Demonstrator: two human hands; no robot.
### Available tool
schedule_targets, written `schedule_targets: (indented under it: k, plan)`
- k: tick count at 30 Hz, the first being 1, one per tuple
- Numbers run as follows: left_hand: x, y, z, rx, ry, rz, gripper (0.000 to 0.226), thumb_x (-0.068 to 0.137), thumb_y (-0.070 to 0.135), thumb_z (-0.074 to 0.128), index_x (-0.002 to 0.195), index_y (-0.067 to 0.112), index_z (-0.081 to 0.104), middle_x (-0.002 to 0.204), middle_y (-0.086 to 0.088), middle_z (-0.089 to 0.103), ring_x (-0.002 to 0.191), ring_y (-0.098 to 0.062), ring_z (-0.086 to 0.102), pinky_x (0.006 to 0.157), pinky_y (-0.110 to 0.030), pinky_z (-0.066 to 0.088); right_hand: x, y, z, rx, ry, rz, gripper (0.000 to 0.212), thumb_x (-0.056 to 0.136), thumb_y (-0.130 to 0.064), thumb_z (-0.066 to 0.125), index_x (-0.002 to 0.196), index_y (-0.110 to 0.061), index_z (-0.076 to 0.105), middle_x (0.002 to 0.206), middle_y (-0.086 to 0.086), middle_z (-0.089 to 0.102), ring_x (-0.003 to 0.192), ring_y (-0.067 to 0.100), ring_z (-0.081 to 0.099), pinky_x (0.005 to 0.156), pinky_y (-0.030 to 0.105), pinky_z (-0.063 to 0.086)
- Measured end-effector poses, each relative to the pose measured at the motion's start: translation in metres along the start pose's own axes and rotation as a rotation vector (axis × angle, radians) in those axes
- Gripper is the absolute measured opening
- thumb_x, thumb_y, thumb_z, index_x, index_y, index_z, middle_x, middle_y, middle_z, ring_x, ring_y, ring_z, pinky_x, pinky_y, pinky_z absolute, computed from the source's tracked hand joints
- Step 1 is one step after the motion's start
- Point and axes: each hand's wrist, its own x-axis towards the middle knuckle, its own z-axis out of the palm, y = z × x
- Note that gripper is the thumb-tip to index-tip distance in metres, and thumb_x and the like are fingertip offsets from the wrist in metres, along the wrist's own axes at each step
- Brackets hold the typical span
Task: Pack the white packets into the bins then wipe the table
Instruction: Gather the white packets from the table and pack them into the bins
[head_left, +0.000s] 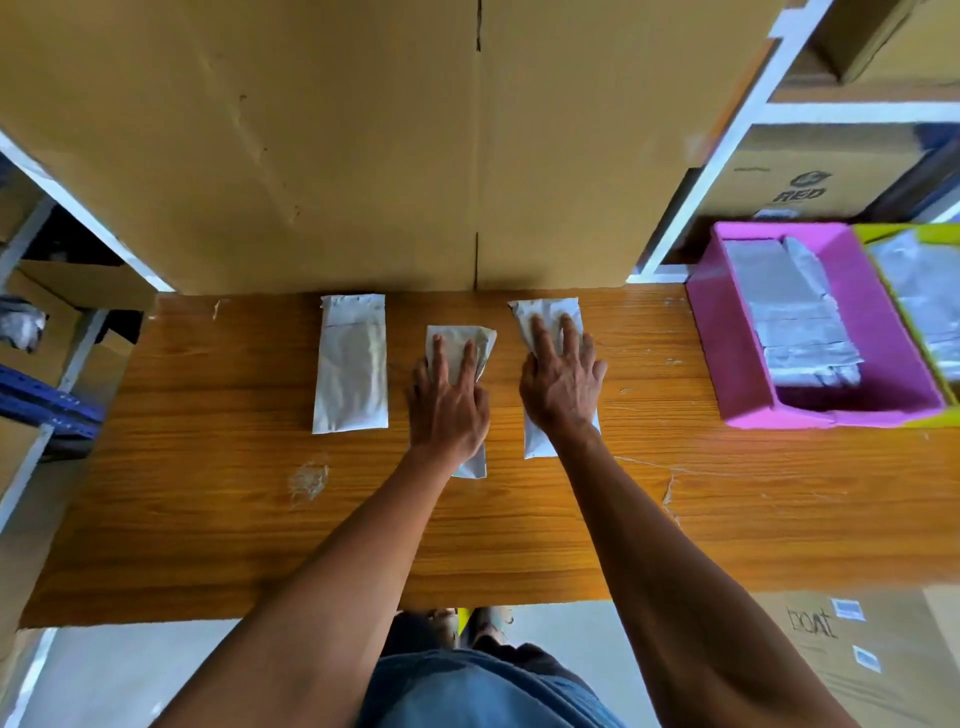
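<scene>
- Packing stands partly done: the pink bin (727, 358) at the table's right end already holds a stack of white packets (795, 312), and the yellow-green bin (883, 234) touching its far side shows pale packets too, though it is cut off by the frame edge.
- Remaining on the table (208, 519): three white packets in a row near the back edge — the left packet (350, 364) lying untouched, the middle packet (460, 348), and the right packet (545, 317).
- Left hand (449, 400): laid flat on the middle packet, fingers straight and spread, pressing rather than gripping.
- Right hand (561, 379): likewise flat on the right packet, fingers extended, nothing clasped.
- Wiping judged not yet begun; no cloth is in view, and a pale scuffed patch (307, 480) marks the table near its front left.
- Materials: packets are thin, soft, crinkled pouches, oblong, matte white; bins are rigid, glossy plastic with sloped walls; the table is wood-grain laminate, scratched on the right.
- Backdrop: a large corrugated cardboard box (363, 145), creased, standing against the table's back edge.
</scene>
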Motion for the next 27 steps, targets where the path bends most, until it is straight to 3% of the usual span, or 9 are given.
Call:
schedule_targets:
  k: [6, 11, 19, 27]
  plan:
    - [-0.006, 0.032, -0.007, -0.033, -0.01, 0.119, 0.071, 0.1, 0.053, 0.017, 0.169, 0.037, 0.011, 0.177, -0.01, 0.004, 0.15, -0.04, 0.026, 0.113, -0.054, 0.035, -0.03, 0.023, -0.023, -0.008, 0.096, 0.11, 0.059, 0.106, -0.04, 0.039, 0.163, -0.04, 0.023, 0.172, 0.009, 0.022, 0.151, 0.045, 0.027, 0.11, 0.06, 0.037]
    - [-0.02, 0.066, -0.015, -0.066, 0.009, 0.225, 0.07, 0.101, 0.051, 0.02, 0.169, 0.035, 0.011, 0.176, -0.011, 0.006, 0.145, -0.036, 0.029, 0.107, -0.049, 0.037, -0.058, 0.044, -0.042, -0.034, 0.179, 0.186, 0.062, 0.105, -0.038, 0.042, 0.164, -0.038, 0.026, 0.171, 0.01, 0.026, 0.149, 0.05, 0.029, 0.11, 0.06, 0.035]
    - [-0.056, 0.127, -0.013, -0.145, 0.028, 0.371, 0.07, 0.1, 0.05, 0.017, 0.168, 0.035, 0.02, 0.175, -0.013, 0.015, 0.143, -0.037, 0.032, 0.108, -0.051, 0.036, -0.111, 0.082, -0.076, -0.022, 0.29, 0.328, 0.063, 0.103, -0.039, 0.044, 0.164, -0.037, 0.027, 0.171, 0.009, 0.027, 0.149, 0.048, 0.031, 0.112, 0.06, 0.033]
    - [-0.086, 0.206, -0.005, -0.159, 0.03, 0.482, 0.071, 0.099, 0.05, 0.018, 0.167, 0.034, 0.024, 0.174, -0.012, 0.019, 0.145, -0.035, 0.033, 0.109, -0.052, 0.036, -0.142, 0.163, -0.116, -0.059, 0.375, 0.433, 0.064, 0.1, -0.044, 0.038, 0.163, -0.037, 0.028, 0.17, 0.008, 0.029, 0.144, 0.046, 0.037, 0.103, 0.056, 0.04]
